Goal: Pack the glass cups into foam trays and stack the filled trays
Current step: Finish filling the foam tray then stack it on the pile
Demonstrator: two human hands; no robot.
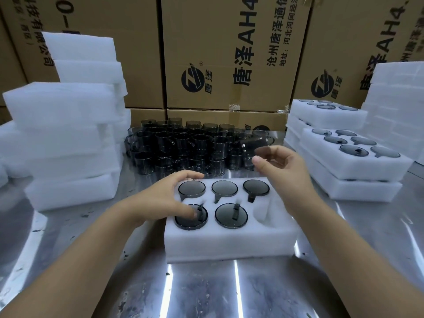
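A white foam tray (229, 244) lies in front of me on the metal table. Five of its six slots hold dark glass cups, such as the one at the front middle (231, 215). The front-right slot (263, 214) is empty. My left hand (160, 198) rests over the tray's left side, its thumb on the front-left cup (190, 220) and its fingers spread by the back-left cup (191, 188). My right hand (284, 166) hovers above the tray's back right corner, blurred, fingers loosely bent and holding nothing, close to the pile of loose cups (183, 145).
Stacks of empty foam trays (68, 134) stand at the left. Filled trays (367, 171) are stacked at the right, with more foam behind them. Large cardboard boxes (229, 53) wall off the back. The shiny table (206, 290) stretches toward me.
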